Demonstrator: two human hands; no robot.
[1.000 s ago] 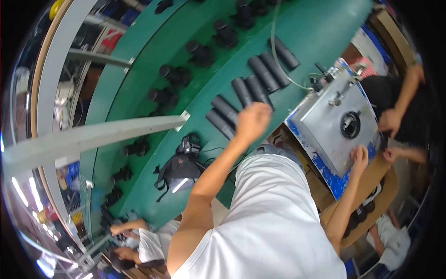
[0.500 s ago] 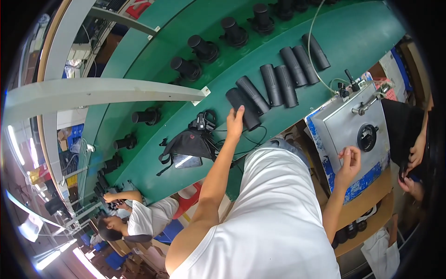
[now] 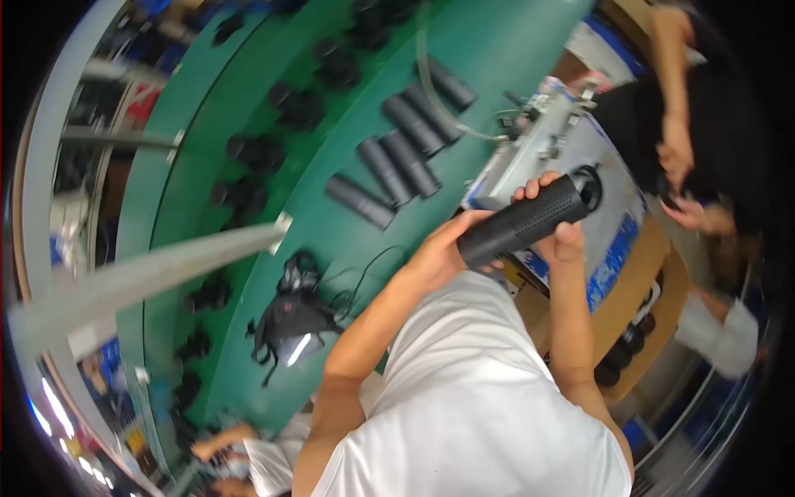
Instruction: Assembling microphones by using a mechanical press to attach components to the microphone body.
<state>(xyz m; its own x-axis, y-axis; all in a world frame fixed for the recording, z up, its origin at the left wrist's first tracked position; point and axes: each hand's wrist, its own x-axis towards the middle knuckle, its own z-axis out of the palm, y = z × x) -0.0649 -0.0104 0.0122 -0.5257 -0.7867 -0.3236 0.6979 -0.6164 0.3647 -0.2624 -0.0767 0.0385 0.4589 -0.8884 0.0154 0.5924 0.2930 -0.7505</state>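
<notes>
Both my hands hold one black textured cylinder [image 3: 522,220] in front of my chest. My left hand [image 3: 443,248] grips its lower left end. My right hand [image 3: 553,217] wraps its upper right end, next to the round black part on the grey metal fixture [image 3: 563,149]. On the green conveyor belt [image 3: 348,248] beyond my left hand lie several more black cylinders [image 3: 389,170] in a slanted row.
A black device with cables [image 3: 291,319] lies on the belt at lower left. Black round parts [image 3: 248,153] run along the far belt lane. A grey beam [image 3: 141,277] crosses at left. Another person [image 3: 704,141] stands at right; a cardboard box [image 3: 638,323] holds dark parts.
My left hand has lifted a black cylinder off the belt and brought it to my chest. My right hand has closed on its other end. The view has tilted.
</notes>
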